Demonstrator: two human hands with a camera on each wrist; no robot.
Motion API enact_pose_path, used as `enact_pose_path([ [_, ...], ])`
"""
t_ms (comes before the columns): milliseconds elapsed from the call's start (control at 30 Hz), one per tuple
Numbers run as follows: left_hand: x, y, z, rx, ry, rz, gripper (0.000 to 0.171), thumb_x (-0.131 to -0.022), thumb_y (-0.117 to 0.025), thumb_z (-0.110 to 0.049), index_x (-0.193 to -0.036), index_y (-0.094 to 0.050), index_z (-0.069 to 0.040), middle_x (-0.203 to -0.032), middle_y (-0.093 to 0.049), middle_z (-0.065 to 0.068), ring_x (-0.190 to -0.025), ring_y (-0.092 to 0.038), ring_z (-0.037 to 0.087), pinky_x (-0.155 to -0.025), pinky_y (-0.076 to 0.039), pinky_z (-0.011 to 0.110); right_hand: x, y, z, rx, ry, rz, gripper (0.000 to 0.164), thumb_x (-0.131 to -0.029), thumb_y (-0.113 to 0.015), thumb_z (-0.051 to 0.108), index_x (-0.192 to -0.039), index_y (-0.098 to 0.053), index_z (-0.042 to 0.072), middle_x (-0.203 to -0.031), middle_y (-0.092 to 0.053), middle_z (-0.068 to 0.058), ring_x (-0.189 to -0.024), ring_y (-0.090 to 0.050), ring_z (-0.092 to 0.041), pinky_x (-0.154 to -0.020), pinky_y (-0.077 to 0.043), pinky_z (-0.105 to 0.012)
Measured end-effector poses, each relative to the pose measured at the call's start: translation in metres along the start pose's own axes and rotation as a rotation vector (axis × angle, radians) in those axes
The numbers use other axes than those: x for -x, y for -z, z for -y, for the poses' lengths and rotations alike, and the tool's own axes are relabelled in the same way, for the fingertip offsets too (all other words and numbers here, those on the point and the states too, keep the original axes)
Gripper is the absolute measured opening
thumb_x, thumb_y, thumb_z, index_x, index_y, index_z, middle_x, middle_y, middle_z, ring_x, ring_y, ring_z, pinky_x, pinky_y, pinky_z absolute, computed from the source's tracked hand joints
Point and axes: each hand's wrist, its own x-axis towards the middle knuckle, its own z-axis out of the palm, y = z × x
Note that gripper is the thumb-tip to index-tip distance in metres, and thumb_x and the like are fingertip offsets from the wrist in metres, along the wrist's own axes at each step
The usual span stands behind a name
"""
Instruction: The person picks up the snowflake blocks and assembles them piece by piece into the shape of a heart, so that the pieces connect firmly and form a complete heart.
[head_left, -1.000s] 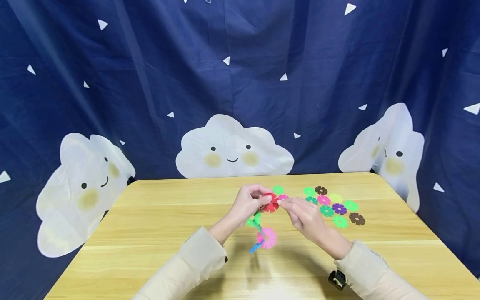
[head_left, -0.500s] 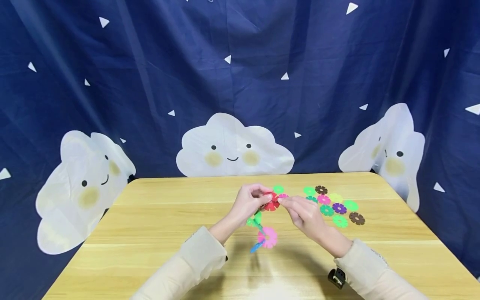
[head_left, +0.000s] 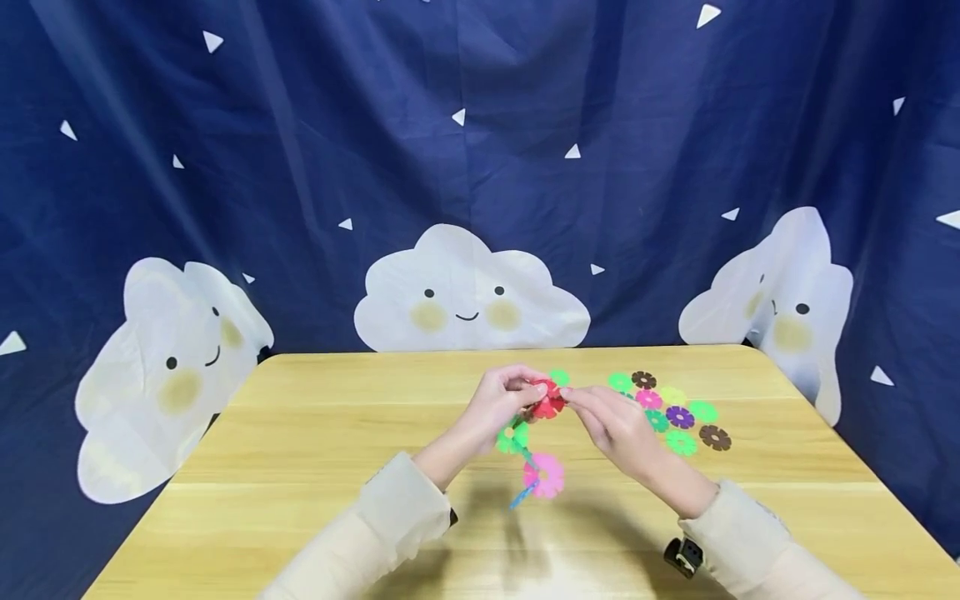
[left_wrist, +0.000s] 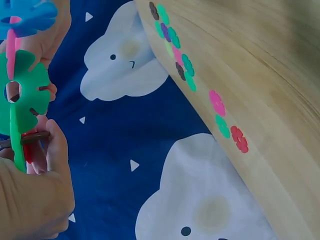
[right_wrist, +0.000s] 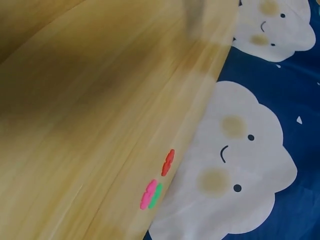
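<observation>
My left hand (head_left: 498,408) pinches a red slotted plastic disc (head_left: 550,408) between thumb and fingers, above the table. The right hand (head_left: 618,429) pinches at the red disc's right edge; what lies between its fingertips is mostly covered. Below the left hand hangs a chain of interlocked discs: a light green disc (head_left: 513,437), a darker green one, a pink disc (head_left: 551,477) and a blue disc (head_left: 523,495) seen nearly edge-on. In the left wrist view, a brown disc (left_wrist: 37,136) shows edge-on at the left hand's fingers. Neither hand appears in the right wrist view.
Several loose slotted discs lie on the wooden table (head_left: 315,450) to the right, among them a purple disc (head_left: 680,417) and a brown disc (head_left: 715,437). A green disc (head_left: 558,378) lies behind the hands. A dark blue cloud-patterned curtain (head_left: 480,167) hangs beyond the table.
The red disc and hanging chain have shifted slightly right and turned, so the light green disc shows more face-on. Both hands keep their pinch close together.
</observation>
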Motion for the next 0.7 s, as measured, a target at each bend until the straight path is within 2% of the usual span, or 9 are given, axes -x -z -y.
enact_pose_path([
  [200, 0.0, 0.002, -0.003, 0.011, 0.014, -0.004, 0.02, -0.086, -0.054, 0.003, -0.105, -0.058, 0.011, -0.069, -0.059, -0.002, -0.057, -0.053, 0.01, -0.053, -0.045, 0.02, 0.002, 0.003, -0.001, -0.141, -0.125, -0.002, 0.033, -0.094, -0.049, 0.019, -0.101, -0.058, -0.012, -0.081, -0.066, -0.014, -0.066, -0.063, -0.021, -0.067, -0.051, -0.019],
  [300, 0.0, 0.002, -0.001, -0.007, 0.012, -0.001, 0.02, -0.086, -0.055, 0.002, -0.104, -0.058, 0.01, -0.069, -0.059, -0.002, -0.059, -0.054, 0.01, -0.055, -0.045, 0.02, 0.002, 0.005, -0.001, -0.166, -0.16, -0.004, 0.03, -0.094, -0.05, 0.019, -0.097, -0.06, -0.009, -0.08, -0.066, -0.012, -0.066, -0.063, -0.02, -0.07, -0.05, -0.017],
  [500, -0.001, 0.006, 0.001, -0.068, 0.012, 0.042, 0.021, -0.089, -0.054, -0.005, -0.106, -0.058, 0.008, -0.076, -0.062, -0.002, -0.065, -0.057, 0.008, -0.063, -0.048, 0.023, 0.001, 0.006, -0.002, -0.181, -0.158, 0.01, 0.025, -0.093, -0.051, 0.017, -0.087, -0.064, -0.002, -0.078, -0.066, -0.009, -0.068, -0.063, -0.018, -0.071, -0.049, -0.016],
  [633, -0.003, 0.01, 0.002, -0.129, 0.051, 0.079, 0.029, -0.095, -0.047, -0.018, -0.109, -0.057, 0.005, -0.079, -0.061, -0.002, -0.067, -0.058, 0.009, -0.068, -0.048, 0.024, 0.003, 0.006, -0.001, -0.187, -0.149, 0.013, 0.024, -0.093, -0.051, 0.017, -0.086, -0.065, -0.002, -0.077, -0.065, -0.009, -0.067, -0.063, -0.018, -0.067, -0.05, -0.019],
  [700, -0.004, 0.012, 0.001, -0.166, 0.081, 0.098, 0.035, -0.096, -0.044, -0.025, -0.112, -0.056, 0.004, -0.084, -0.062, 0.003, -0.072, -0.062, 0.013, -0.071, -0.05, 0.027, 0.003, 0.005, -0.001, -0.197, -0.138, 0.014, 0.024, -0.093, -0.051, 0.017, -0.086, -0.064, -0.002, -0.076, -0.065, -0.009, -0.066, -0.062, -0.018, -0.065, -0.05, -0.02],
])
